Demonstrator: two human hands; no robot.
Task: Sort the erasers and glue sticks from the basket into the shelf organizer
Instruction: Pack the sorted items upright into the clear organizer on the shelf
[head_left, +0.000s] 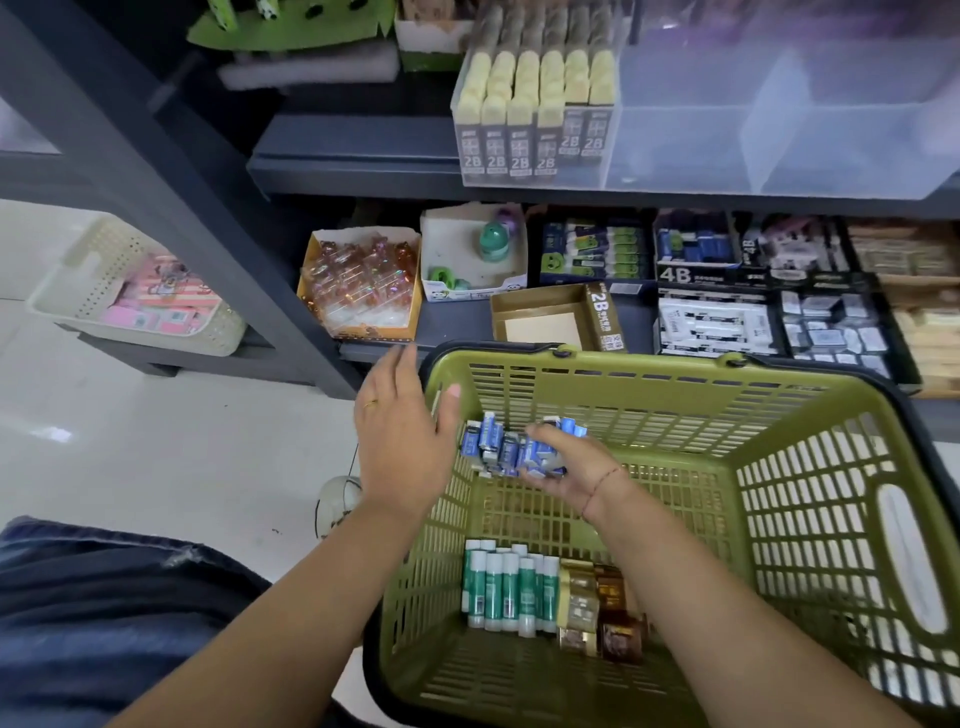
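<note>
Only the head view to go on, so here's what it gives. The green basket (675, 371) sits right in front of the shelf (363, 161), and the blue erasers (491, 441) are a jumbled heap in its far-left corner, pointing every which way, so no clear long axis there. The right hand (563, 462) is the one on them: it reaches in from the near right, wrist low, and its fingers (556, 441) are curled around a bunch from the right side of the heap, thumb underneath. The left hand (402, 431) hovers over the basket's left rim just beside the heap, palm down, fingers (402, 369) straight and relaxed, holding nothing. The glue sticks (511, 587) lie in the near-left corner in a neat row, long axes running near to far, next to some brown packets (605, 608). What matters for the next move, I'd say: the box of blue erasers (696, 249) on the lower shelf is far and to the right of the gripping hand, past the basket's far rim, so it's probably up and over to the right. An empty 2B box (545, 327) is closer.
</note>
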